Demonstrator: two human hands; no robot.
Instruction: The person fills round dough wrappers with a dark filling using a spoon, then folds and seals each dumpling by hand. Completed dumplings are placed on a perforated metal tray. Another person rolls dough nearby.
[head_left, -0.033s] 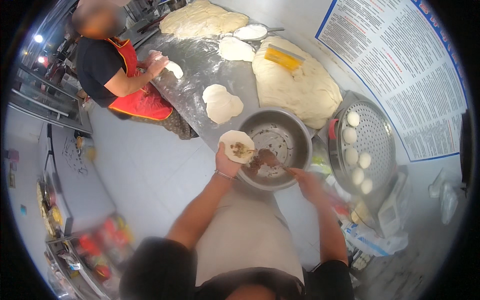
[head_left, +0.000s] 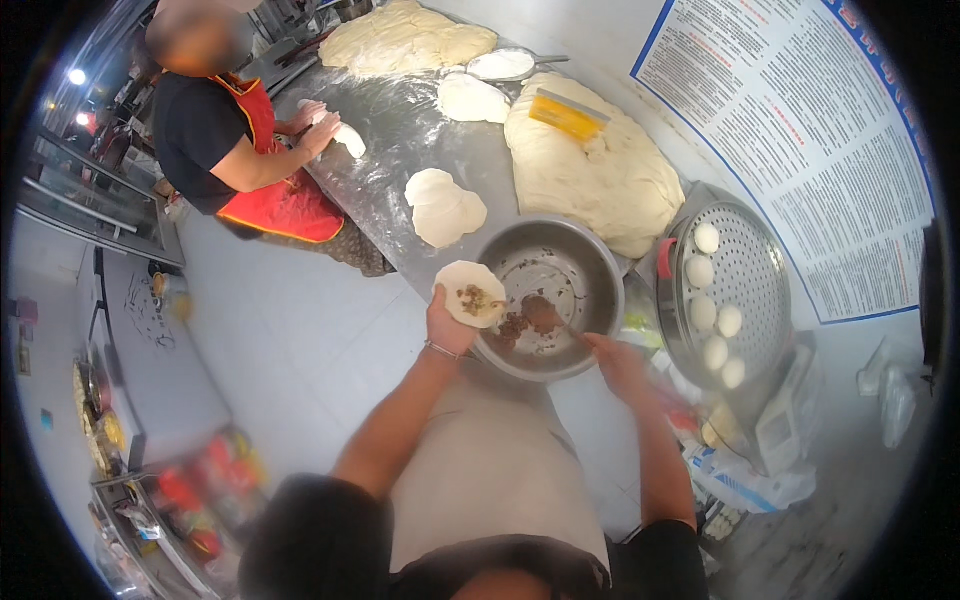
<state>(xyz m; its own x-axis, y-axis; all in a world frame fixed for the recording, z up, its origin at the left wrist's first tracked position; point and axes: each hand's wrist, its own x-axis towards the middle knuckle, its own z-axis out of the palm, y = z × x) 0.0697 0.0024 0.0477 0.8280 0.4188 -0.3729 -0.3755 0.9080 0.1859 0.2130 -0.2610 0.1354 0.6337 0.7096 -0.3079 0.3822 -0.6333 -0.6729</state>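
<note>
My left hand (head_left: 447, 325) holds up a round dough wrapper (head_left: 453, 277) with a small heap of crumbly brown and yellowish filling (head_left: 474, 299) on it. It stands at the left rim of a large metal bowl (head_left: 608, 262). My right hand (head_left: 618, 362) grips the handle of a brown spoon (head_left: 541, 315), whose broad head is inside the bowl. Next to the spoon's head lies a clump of dark filling (head_left: 512, 330), and bits of it cling to the bowl's bottom and wall. Beyond the wrapper, several flat dough rounds (head_left: 443, 208) overlap on the floured table.
A big dough slab (head_left: 595, 175) with a yellow-handled scraper (head_left: 568, 115) lies behind the bowl. To the right, a perforated steamer tray (head_left: 760, 270) carries several white buns (head_left: 702, 313). At far left, a co-worker in a red apron (head_left: 285, 205) handles a dough strip (head_left: 350, 139).
The spoon's head has shifted slightly right, away from the wrapper. My left hand with the wrapper has moved a touch left. The co-worker's hands have moved slightly.
</note>
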